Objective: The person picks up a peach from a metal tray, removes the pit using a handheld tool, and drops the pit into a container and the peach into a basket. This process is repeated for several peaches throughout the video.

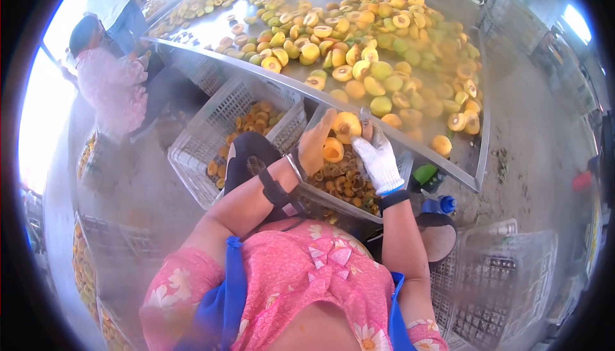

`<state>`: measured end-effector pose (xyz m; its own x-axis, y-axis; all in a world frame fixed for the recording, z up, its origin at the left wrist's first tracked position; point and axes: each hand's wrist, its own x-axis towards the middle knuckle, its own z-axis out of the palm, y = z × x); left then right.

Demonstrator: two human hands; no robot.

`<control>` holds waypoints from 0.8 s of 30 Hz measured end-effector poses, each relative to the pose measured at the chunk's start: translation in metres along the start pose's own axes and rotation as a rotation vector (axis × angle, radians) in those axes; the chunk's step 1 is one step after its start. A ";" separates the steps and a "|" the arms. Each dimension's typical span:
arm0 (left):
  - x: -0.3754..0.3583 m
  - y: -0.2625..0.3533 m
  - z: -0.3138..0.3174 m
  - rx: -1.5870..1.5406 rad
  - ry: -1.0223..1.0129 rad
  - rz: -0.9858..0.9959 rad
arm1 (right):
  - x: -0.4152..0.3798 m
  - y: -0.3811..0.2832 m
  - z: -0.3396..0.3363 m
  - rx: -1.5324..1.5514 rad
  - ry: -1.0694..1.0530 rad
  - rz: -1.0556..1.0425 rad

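Note:
My left hand (316, 143), in a tan glove, is closed around a halved yellow peach (346, 126) with its cut face up. Just below it is another peach half (333, 150), its middle hollow, close to my left fingers. My right hand (377, 160), in a white glove with darkened fingertips, is closed around a small metal tool (366, 118) right beside the upper half. Its working end is partly hidden. Both hands are above a white crate (349, 209) of peach pieces, at the edge of the metal table (269, 77).
Many halved peaches (381, 69) are spread over the table. Another white crate (192, 152) with peach halves stands left of my knees. Stacked crates (493, 280) and a blue bottle (439, 205) are at my right. A person in pink (112, 88) sits at far left.

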<state>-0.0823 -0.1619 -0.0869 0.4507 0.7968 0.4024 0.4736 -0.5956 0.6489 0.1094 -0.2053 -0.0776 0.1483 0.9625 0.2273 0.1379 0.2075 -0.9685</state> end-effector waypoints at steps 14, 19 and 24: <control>0.018 0.022 -0.003 -1.245 -0.026 -0.335 | -0.024 -0.024 0.017 -0.416 -0.088 -0.131; 0.018 0.015 0.002 -1.392 0.004 -0.429 | -0.027 -0.007 0.021 -0.434 -0.143 -0.098; 0.016 0.011 0.007 -1.273 0.104 -0.390 | -0.028 0.001 0.029 -0.322 -0.164 -0.050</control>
<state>-0.0644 -0.1563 -0.0777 0.3615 0.9302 0.0638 -0.4999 0.1356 0.8554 0.0772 -0.2272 -0.0877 -0.0221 0.9732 0.2287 0.4461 0.2144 -0.8689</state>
